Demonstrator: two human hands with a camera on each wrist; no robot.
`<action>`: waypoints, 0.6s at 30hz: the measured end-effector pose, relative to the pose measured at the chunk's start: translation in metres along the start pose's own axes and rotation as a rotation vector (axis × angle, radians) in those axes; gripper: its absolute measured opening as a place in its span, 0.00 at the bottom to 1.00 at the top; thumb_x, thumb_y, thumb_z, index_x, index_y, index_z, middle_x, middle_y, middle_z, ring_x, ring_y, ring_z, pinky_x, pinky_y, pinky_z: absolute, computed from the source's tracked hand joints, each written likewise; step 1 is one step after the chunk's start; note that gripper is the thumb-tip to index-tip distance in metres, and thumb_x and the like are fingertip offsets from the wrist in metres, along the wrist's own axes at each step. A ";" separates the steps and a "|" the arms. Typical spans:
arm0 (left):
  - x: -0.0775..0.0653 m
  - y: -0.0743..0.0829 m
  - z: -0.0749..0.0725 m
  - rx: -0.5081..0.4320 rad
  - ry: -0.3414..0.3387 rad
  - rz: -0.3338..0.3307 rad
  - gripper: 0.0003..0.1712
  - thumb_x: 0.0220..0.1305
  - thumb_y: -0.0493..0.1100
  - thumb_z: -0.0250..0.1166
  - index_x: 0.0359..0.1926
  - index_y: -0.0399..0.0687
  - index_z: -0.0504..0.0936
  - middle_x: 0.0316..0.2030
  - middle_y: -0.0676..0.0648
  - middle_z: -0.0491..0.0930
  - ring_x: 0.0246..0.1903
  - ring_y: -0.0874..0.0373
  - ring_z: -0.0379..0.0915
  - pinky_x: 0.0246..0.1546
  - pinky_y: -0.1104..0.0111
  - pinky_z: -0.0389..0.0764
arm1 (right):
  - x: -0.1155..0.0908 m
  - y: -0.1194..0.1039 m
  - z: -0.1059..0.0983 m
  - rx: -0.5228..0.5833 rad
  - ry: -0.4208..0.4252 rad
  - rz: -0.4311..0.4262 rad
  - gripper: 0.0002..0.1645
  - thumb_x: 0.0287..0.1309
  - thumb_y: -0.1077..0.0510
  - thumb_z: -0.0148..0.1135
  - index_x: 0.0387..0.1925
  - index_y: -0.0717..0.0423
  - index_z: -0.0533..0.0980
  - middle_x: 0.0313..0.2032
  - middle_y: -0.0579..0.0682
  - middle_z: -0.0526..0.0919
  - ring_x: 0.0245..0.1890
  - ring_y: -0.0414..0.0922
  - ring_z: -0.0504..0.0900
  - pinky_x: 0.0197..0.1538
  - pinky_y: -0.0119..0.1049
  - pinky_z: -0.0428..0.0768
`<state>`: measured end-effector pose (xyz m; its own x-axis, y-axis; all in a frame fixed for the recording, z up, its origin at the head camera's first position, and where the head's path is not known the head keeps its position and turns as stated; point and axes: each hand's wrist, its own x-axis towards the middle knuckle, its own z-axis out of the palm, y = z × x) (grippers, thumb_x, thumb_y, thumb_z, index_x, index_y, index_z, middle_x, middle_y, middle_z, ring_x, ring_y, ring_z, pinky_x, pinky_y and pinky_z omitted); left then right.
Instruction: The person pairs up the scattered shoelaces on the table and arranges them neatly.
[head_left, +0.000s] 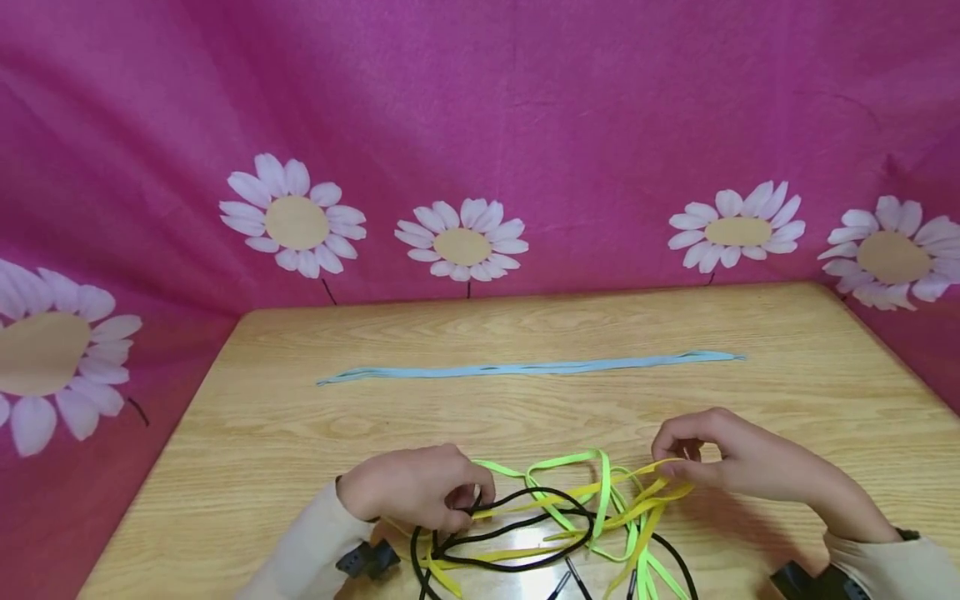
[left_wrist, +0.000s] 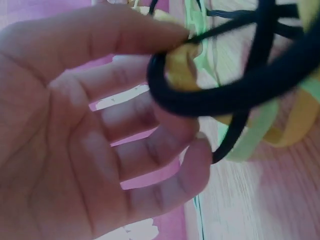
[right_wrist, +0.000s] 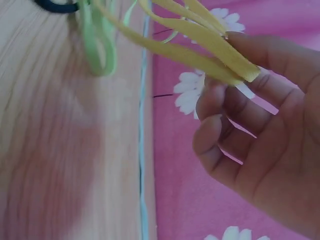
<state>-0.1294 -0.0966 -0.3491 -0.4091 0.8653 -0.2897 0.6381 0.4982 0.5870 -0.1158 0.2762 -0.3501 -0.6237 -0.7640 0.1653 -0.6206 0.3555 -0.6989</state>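
Note:
A tangle of laces lies between my hands near the table's front: a round black lace (head_left: 517, 568), a flat yellow lace (head_left: 637, 510) and a flat neon-green lace (head_left: 604, 492). With thumb and forefinger my left hand (head_left: 420, 485) pinches a black loop together with a bit of yellow at the tangle's left side. My right hand (head_left: 742, 458) pinches folded loops of the yellow lace at the right, its other fingers loosely curled. In the right wrist view the yellow loops (right_wrist: 200, 47) run from the fingertips toward a hanging green loop (right_wrist: 100, 50).
A light blue lace (head_left: 517, 368), stretched out straight, lies across the wooden table (head_left: 420, 417) beyond the tangle. Dark lace tips (head_left: 573, 575) rest at the front edge of the view. A pink cloth (head_left: 585, 125) with white daisies hangs behind and beside the table.

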 end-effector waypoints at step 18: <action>0.036 0.013 0.014 -0.029 0.266 0.117 0.23 0.70 0.49 0.59 0.63 0.51 0.72 0.59 0.51 0.69 0.57 0.60 0.67 0.54 0.69 0.71 | 0.018 -0.038 0.008 -0.045 0.239 -0.147 0.25 0.53 0.77 0.61 0.42 0.45 0.77 0.35 0.39 0.81 0.35 0.35 0.78 0.38 0.29 0.74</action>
<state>-0.1266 -0.0585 -0.3622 -0.4929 0.8700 -0.0119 0.6738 0.3904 0.6273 -0.0993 0.2449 -0.3267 -0.6165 -0.6621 0.4260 -0.7298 0.2775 -0.6248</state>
